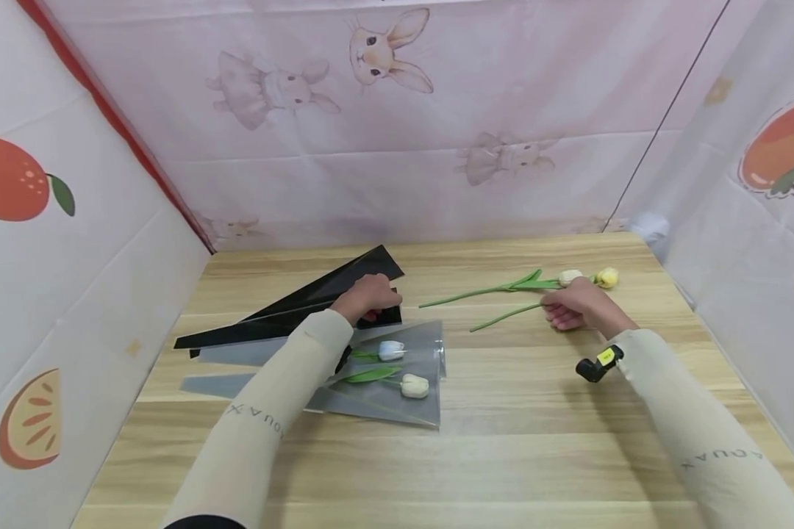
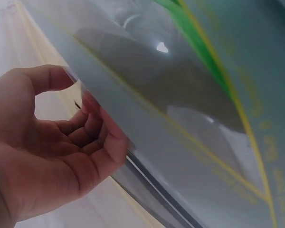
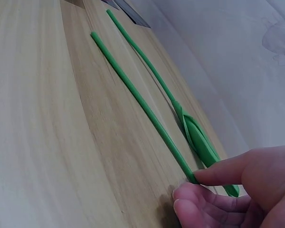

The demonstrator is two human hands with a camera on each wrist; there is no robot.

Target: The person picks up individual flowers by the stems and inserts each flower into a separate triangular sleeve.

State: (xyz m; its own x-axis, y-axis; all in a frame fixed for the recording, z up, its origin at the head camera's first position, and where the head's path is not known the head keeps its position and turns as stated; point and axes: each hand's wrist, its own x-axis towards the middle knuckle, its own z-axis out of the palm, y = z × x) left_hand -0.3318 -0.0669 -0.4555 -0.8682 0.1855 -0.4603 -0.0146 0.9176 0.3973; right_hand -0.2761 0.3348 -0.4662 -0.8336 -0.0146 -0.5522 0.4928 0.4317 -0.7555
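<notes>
My left hand (image 1: 368,295) bends over the black flower sleeves (image 1: 291,316), its thumb and fingers pinching at the corner of one. The left wrist view shows the thumb and curled fingers partly behind a translucent grey sleeve (image 2: 147,128) with yellow lines, so the pinched spot is mostly hidden. My right hand (image 1: 585,303) pinches a green tulip stem (image 3: 142,102) between thumb and fingers. That stem lines up with a yellow tulip head (image 1: 607,278) beyond the hand. Just behind it lies a white tulip (image 1: 569,278) with a green leaf.
Below my left forearm, clear-fronted grey sleeves (image 1: 430,411) hold a pale blue tulip (image 1: 391,351) and a white tulip (image 1: 414,386). The wooden table (image 1: 503,463) is bordered by a printed rabbit curtain (image 1: 403,191) at the back and fruit-printed cloths at the sides.
</notes>
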